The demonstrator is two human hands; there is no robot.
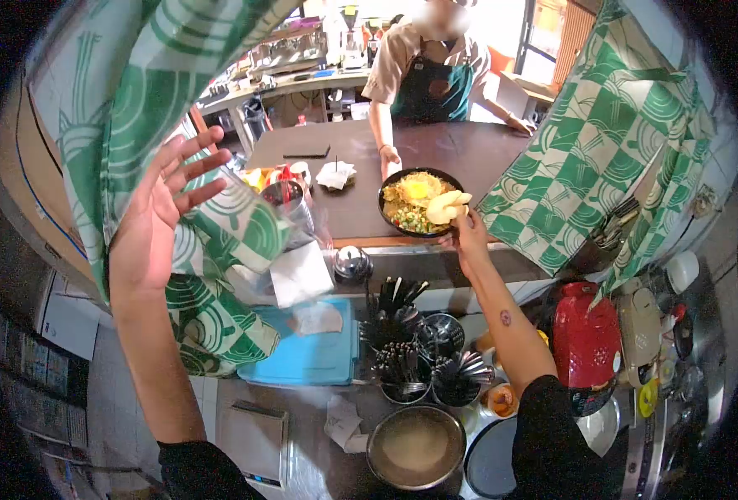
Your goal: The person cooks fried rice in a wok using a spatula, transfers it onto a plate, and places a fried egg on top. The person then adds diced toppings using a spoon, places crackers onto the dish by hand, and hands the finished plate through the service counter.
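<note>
My right hand [467, 242] grips the near right edge of a black bowl [416, 234], held over the brown counter. Inside are fried rice, a fried egg [420, 187], pale crackers [448, 206] and chopped vegetables. A co-worker's hand [391, 160] meets the bowl's far left rim; whether it grips it I cannot tell. On the other side, my left hand [162, 200] is raised with its fingers spread, against the green and white patterned curtain [148, 92]. Nothing is held in it.
A co-worker in a dark apron [431, 87] stands beyond the brown counter [344, 212]. Below lie a blue lid [302, 354], cutlery holders [402, 371], a metal bell [352, 262], a round pan [415, 447] and a red appliance [586, 342]. Another curtain [586, 158] hangs right.
</note>
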